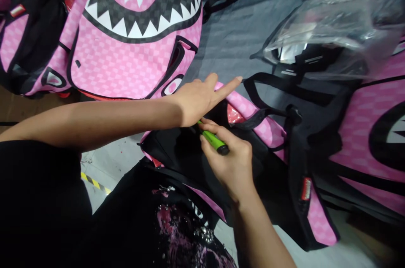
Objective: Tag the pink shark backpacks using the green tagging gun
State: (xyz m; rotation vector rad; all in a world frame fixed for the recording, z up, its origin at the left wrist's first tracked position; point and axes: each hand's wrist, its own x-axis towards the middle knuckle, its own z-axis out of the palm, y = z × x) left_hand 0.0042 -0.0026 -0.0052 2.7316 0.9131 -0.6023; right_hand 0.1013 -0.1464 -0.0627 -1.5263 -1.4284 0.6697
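A black and pink bag (265, 166) lies across the table edge and over my lap. My right hand (229, 154) grips a green tool with a black end (213, 141), its tip hidden beneath my other hand. My left hand (202, 97) rests over the bag's upper part, index finger stretched out and the other fingers partly hidden. Pink checkered trim with a red tag (235, 114) runs just right of my hands. Black straps (284, 86) lie looped beyond it.
A pink backpack with shark teeth (126, 65) stands at the upper left beside another pink bag (14, 40). Clear plastic wrapping (341, 19) lies on the grey surface (234, 36) at upper right. Another pink bag (363, 124) sits at the right.
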